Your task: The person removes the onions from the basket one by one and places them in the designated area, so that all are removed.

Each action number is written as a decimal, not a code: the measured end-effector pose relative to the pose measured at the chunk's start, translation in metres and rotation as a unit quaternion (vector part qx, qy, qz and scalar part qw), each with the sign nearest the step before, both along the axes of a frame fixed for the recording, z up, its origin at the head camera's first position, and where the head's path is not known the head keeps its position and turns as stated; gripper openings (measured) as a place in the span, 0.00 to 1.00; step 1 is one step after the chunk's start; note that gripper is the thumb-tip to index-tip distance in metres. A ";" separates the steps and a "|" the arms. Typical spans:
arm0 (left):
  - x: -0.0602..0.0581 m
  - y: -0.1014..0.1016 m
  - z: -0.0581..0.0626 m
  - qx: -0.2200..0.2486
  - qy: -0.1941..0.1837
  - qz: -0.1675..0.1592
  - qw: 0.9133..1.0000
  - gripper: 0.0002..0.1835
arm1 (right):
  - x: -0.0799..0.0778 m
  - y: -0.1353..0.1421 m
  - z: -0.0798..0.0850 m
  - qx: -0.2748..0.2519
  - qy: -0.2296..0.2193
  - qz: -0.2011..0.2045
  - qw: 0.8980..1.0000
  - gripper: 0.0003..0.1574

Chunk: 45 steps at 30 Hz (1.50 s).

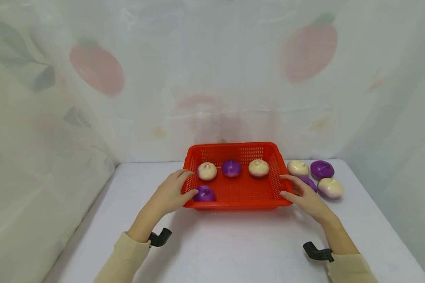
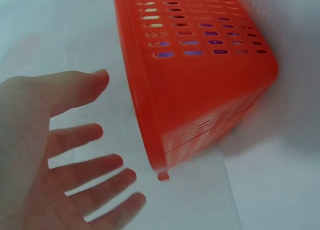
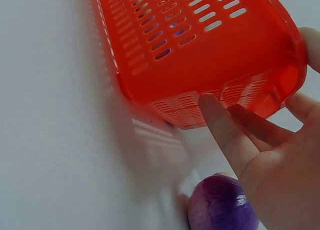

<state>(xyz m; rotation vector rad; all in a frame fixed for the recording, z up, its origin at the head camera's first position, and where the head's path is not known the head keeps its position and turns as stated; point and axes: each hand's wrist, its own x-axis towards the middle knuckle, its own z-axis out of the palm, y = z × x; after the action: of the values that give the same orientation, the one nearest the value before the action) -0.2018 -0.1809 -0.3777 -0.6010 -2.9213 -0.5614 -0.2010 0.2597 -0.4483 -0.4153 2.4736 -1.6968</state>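
Observation:
A red plastic basket [image 1: 233,205] stands on the white table, holding two cream, purple-tinged onion-shaped vegetables [image 1: 258,168] and two purple onions [image 1: 231,168]. At its left end is my left hand [image 1: 171,192]; the left wrist view shows those fingers [image 2: 95,182] spread and apart from the rim. My right hand [image 1: 306,196] is at the opposite end, its thumb by the rim and its extended fingers [image 3: 225,132] along the outside of the wall. Below that hand in the right wrist view lies another purple onion [image 3: 220,205].
Right of the basket, a cream onion-shaped vegetable [image 1: 298,168] and a purple onion [image 1: 322,169] lie at the back, with another cream one [image 1: 331,188] in front. A pale printed curtain [image 1: 226,78] hangs behind and beside the table [image 1: 233,251].

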 end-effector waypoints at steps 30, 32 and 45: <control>-0.049 0.049 -0.001 -0.243 -0.116 -0.099 0.958 0.36 | -0.001 0.000 -0.002 -0.026 -0.012 0.008 1.000 0.40; -0.050 0.051 -0.004 -0.239 -0.117 -0.101 0.959 0.37 | -0.002 -0.001 -0.003 -0.033 -0.011 0.011 0.999 0.40; -0.063 0.060 -0.022 -0.238 -0.125 -0.103 0.958 0.38 | -0.004 -0.001 -0.006 -0.039 -0.005 0.012 0.999 0.38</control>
<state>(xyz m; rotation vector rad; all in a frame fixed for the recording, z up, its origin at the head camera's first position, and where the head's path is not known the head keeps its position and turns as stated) -0.2645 -0.1212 -0.3994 -0.9581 -3.2750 0.0762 -0.2046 0.2590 -0.4542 -0.4420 2.3915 -1.7861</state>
